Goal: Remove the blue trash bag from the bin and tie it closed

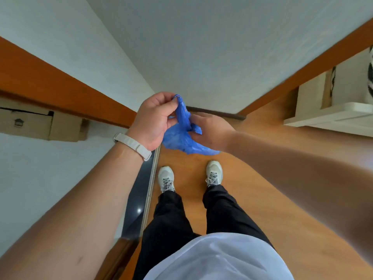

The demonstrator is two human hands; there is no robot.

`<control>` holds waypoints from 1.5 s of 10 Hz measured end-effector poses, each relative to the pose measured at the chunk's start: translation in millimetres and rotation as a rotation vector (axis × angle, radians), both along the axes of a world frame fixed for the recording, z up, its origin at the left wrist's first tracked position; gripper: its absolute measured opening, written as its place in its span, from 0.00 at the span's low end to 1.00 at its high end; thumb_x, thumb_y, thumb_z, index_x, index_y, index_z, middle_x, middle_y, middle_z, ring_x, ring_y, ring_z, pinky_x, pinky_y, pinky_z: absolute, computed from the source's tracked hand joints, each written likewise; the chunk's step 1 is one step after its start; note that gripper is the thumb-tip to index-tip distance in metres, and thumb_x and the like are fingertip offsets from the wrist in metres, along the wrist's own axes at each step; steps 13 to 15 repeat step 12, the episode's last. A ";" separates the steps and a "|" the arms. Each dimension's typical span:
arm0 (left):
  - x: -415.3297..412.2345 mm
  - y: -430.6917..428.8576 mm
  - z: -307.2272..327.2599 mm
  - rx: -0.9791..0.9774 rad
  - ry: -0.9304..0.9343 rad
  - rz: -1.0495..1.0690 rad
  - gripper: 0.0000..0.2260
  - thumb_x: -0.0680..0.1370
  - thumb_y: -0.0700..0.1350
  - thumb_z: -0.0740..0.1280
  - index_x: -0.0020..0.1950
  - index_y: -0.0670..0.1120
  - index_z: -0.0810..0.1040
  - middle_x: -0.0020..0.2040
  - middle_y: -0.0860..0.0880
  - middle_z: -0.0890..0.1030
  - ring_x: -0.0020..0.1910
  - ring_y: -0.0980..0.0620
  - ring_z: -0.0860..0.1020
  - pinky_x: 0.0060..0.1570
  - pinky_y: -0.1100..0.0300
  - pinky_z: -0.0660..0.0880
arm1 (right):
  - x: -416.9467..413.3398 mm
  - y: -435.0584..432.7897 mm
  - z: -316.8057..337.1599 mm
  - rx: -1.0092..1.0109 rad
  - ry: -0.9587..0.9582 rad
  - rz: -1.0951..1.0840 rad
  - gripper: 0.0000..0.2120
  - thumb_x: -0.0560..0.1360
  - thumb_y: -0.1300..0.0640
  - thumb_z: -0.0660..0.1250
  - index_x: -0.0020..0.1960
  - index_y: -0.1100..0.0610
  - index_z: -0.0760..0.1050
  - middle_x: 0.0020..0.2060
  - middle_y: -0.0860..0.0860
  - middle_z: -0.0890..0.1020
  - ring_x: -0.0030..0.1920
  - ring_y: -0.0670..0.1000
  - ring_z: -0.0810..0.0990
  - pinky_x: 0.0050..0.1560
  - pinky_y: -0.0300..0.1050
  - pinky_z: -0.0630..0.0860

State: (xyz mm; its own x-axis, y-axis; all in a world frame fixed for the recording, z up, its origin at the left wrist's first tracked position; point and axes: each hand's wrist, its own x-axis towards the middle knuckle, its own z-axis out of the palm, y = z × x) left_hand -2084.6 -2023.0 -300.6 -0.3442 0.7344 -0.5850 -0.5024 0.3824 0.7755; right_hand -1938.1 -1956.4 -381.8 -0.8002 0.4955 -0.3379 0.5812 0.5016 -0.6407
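Note:
The blue trash bag (181, 138) hangs in the air in front of me, above my shoes, crumpled and small. My left hand (155, 118), with a pale band on its wrist, pinches the twisted top end of the bag between thumb and fingers. My right hand (210, 130) grips the gathered neck of the bag lower down, with the bag's body bulging beneath it. The two hands are close together. No bin is in view.
I stand on a wooden floor (282, 178) in a corner of white walls with an orange-brown baseboard (60, 87). A cardboard box (40, 122) lies at the left. A white shelf unit (333, 116) stands at the right. A dark floor strip (139, 190) runs beside my left foot.

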 end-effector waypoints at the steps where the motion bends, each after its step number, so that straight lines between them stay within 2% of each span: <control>1: -12.1 6.9 -54.5 -0.005 -0.021 -0.012 0.06 0.78 0.35 0.62 0.44 0.43 0.76 0.41 0.45 0.78 0.38 0.52 0.80 0.47 0.56 0.79 | -7.7 1.5 -50.7 0.078 0.054 -0.003 0.07 0.71 0.57 0.67 0.47 0.59 0.76 0.42 0.53 0.78 0.39 0.58 0.75 0.37 0.47 0.70; 2: -20.8 11.0 -112.8 -0.018 -0.019 -0.047 0.06 0.78 0.36 0.62 0.44 0.44 0.76 0.42 0.45 0.78 0.39 0.53 0.80 0.49 0.55 0.79 | -12.7 6.1 -108.0 0.136 0.079 0.010 0.08 0.69 0.57 0.67 0.45 0.61 0.76 0.40 0.58 0.78 0.38 0.60 0.76 0.34 0.49 0.71; 3: -28.1 9.2 -173.4 -0.044 0.011 -0.089 0.07 0.78 0.36 0.62 0.43 0.45 0.76 0.40 0.47 0.80 0.40 0.54 0.81 0.47 0.57 0.79 | -19.4 8.1 -170.8 0.129 0.077 -0.045 0.06 0.69 0.59 0.68 0.43 0.61 0.75 0.39 0.58 0.78 0.37 0.60 0.76 0.33 0.47 0.67; 4: -32.3 10.3 -230.9 -0.076 0.020 -0.086 0.07 0.78 0.37 0.62 0.43 0.46 0.76 0.41 0.48 0.80 0.44 0.51 0.80 0.50 0.56 0.78 | -23.6 9.7 -231.5 0.143 0.059 -0.109 0.05 0.69 0.60 0.68 0.44 0.60 0.76 0.40 0.58 0.79 0.38 0.60 0.77 0.36 0.44 0.63; 6: -38.8 30.4 -321.4 -0.121 0.052 -0.087 0.08 0.77 0.38 0.64 0.39 0.48 0.76 0.39 0.49 0.79 0.41 0.53 0.78 0.52 0.57 0.78 | -33.9 24.1 -328.6 0.189 0.010 -0.130 0.09 0.70 0.59 0.66 0.49 0.59 0.78 0.45 0.59 0.81 0.43 0.63 0.79 0.38 0.45 0.67; 7: -44.6 43.7 -357.5 -0.124 0.091 -0.084 0.08 0.77 0.38 0.64 0.39 0.48 0.75 0.37 0.49 0.80 0.38 0.53 0.80 0.53 0.56 0.78 | -40.2 33.7 -363.7 0.226 -0.014 -0.134 0.10 0.71 0.59 0.67 0.52 0.59 0.78 0.48 0.58 0.81 0.45 0.63 0.80 0.39 0.44 0.65; 8: -51.6 54.9 -388.3 -0.160 0.171 -0.100 0.08 0.76 0.39 0.66 0.38 0.49 0.75 0.36 0.49 0.79 0.40 0.52 0.78 0.51 0.56 0.77 | -40.0 43.0 -390.9 0.238 -0.072 -0.105 0.14 0.73 0.57 0.65 0.58 0.57 0.76 0.57 0.56 0.78 0.55 0.61 0.78 0.42 0.45 0.66; 9: -60.9 59.9 -412.5 -0.207 0.304 -0.175 0.06 0.70 0.43 0.68 0.34 0.50 0.76 0.37 0.45 0.79 0.41 0.49 0.76 0.51 0.54 0.75 | -36.8 45.2 -398.3 0.212 -0.167 -0.039 0.17 0.76 0.54 0.63 0.64 0.54 0.73 0.63 0.54 0.75 0.60 0.60 0.74 0.49 0.49 0.72; 10: -72.4 58.4 -426.9 -0.332 0.385 -0.217 0.03 0.66 0.48 0.67 0.34 0.50 0.78 0.46 0.41 0.82 0.48 0.45 0.81 0.57 0.50 0.75 | -34.7 42.5 -390.5 0.206 -0.212 -0.015 0.19 0.76 0.50 0.62 0.66 0.53 0.71 0.66 0.54 0.73 0.63 0.59 0.72 0.56 0.53 0.73; 11: -84.0 55.9 -422.8 -0.436 0.424 -0.283 0.06 0.65 0.49 0.66 0.40 0.52 0.79 0.51 0.44 0.81 0.54 0.45 0.80 0.58 0.51 0.74 | -34.9 40.1 -366.8 0.223 -0.243 0.003 0.21 0.76 0.45 0.60 0.67 0.52 0.70 0.68 0.53 0.71 0.65 0.58 0.70 0.60 0.53 0.71; 12: -88.1 50.2 -405.3 -0.430 0.562 -0.326 0.19 0.70 0.47 0.67 0.61 0.52 0.74 0.57 0.50 0.77 0.55 0.53 0.76 0.50 0.63 0.73 | -33.9 41.2 -339.7 0.271 -0.226 -0.011 0.21 0.76 0.43 0.60 0.66 0.51 0.70 0.68 0.52 0.71 0.65 0.57 0.70 0.60 0.52 0.69; 15: -88.1 50.2 -405.3 -0.430 0.562 -0.326 0.19 0.70 0.47 0.67 0.61 0.52 0.74 0.57 0.50 0.77 0.55 0.53 0.76 0.50 0.63 0.73 | -33.9 41.2 -339.7 0.271 -0.226 -0.011 0.21 0.76 0.43 0.60 0.66 0.51 0.70 0.68 0.52 0.71 0.65 0.57 0.70 0.60 0.52 0.69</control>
